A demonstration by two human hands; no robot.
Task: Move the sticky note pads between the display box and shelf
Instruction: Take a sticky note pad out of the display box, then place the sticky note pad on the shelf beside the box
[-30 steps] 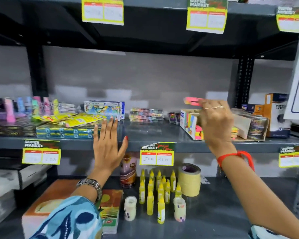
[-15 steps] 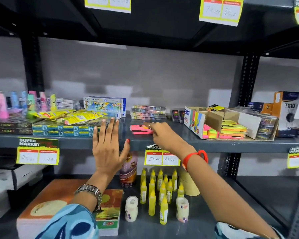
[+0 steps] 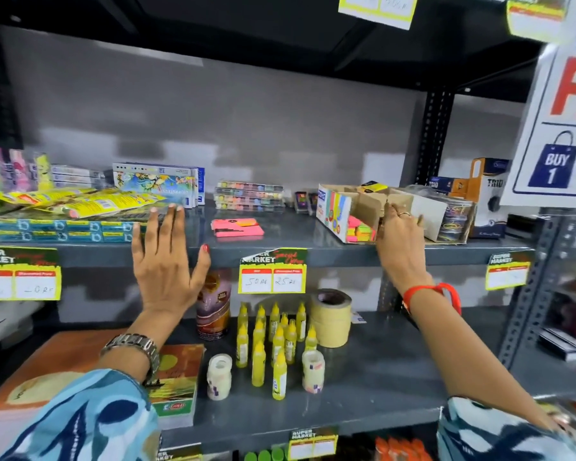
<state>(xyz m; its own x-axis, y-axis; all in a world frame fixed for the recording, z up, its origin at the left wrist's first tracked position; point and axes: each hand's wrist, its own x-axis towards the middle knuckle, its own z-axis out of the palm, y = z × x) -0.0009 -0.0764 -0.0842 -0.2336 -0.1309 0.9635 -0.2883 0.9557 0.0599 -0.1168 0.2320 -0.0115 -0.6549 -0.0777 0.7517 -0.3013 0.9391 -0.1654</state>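
Observation:
A pink sticky note pad [image 3: 236, 227] lies flat on the grey middle shelf [image 3: 340, 252], apart from both hands. To its right stands the open cardboard display box [image 3: 334, 207] with neon pads [image 3: 359, 228] stacked in its left compartment. My right hand [image 3: 400, 239] reaches into the box's right compartment, back of the hand towards me, fingertips curled down inside. The hand hides whatever lies under it. My left hand [image 3: 165, 261] is spread flat against the shelf's front edge, holding nothing.
Flat stationery packs [image 3: 77, 207] and boxes fill the shelf's left part. Small cases [image 3: 249, 195] sit behind the pink pad. Orange boxes [image 3: 486, 194] stand right of the display box. Below are glue bottles [image 3: 273, 341], tape rolls [image 3: 331, 316] and a price tag [image 3: 272, 272].
My right hand put the pink pad on the shelf, let it go and moved right, back into the display box. My left hand stayed on the shelf edge.

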